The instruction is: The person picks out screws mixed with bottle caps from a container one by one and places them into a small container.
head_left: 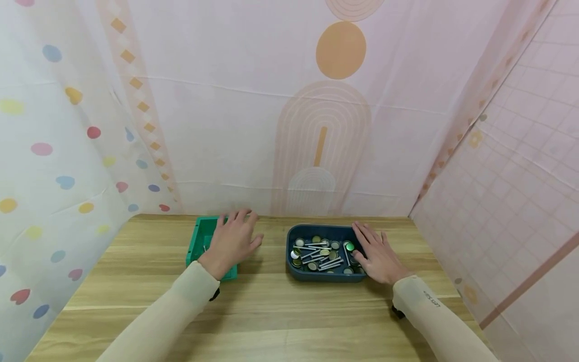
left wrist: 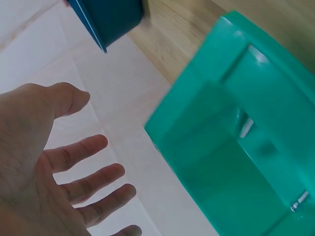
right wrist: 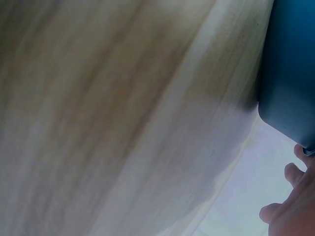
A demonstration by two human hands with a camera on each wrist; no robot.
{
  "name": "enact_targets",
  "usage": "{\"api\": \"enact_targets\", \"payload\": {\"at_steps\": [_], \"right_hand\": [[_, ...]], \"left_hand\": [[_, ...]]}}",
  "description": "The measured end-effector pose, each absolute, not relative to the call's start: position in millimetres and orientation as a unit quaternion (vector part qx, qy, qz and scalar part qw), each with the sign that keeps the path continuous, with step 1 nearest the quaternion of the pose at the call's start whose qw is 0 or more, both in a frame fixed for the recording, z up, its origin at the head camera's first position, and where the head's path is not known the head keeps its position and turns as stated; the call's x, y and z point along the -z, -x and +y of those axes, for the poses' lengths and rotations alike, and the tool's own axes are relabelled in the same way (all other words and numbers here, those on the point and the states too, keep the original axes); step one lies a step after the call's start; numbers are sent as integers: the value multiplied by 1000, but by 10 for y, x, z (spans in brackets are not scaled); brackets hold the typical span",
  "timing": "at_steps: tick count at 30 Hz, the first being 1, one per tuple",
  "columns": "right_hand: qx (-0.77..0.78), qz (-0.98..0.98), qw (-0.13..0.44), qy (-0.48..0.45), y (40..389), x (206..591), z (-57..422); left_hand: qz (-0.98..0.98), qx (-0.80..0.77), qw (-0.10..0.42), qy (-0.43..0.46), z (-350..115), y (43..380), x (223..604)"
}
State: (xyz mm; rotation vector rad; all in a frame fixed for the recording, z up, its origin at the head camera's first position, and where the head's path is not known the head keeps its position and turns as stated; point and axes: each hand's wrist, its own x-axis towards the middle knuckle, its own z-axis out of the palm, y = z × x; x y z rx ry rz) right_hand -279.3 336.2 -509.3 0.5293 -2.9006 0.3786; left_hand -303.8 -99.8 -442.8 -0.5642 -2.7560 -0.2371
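My left hand (head_left: pixel 231 242) hovers over the right side of a green plastic bin (head_left: pixel 193 241), fingers spread and nothing held. In the left wrist view, two small silver metal pieces (left wrist: pixel 246 128) show inside the bin; their kind cannot be made out. My right hand (head_left: pixel 379 256) rests at the right end of a dark blue box (head_left: pixel 296 273), fingers fairly straight along its rim and thumb over the inside edge. Several long silver bolts or nails (head_left: pixel 332 263) lie jumbled in the box among bottle caps (head_left: pixel 312 266), one of them green (head_left: pixel 350 247).
Both containers stand near the back of a wood-grain table (head_left: pixel 271 311), with a strip of bare wood between them. Patterned cloth (head_left: pixel 226 146) hangs right behind the table's far edge and along both sides.
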Motion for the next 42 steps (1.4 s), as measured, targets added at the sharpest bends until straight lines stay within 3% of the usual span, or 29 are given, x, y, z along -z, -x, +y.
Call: {"api": "enact_targets", "payload": {"at_steps": [42], "right_hand": [[-136,-972,78,-174,2764,5089,3286]], "left_hand": [[-930,-23,49,362,253,3066,4376]]}}
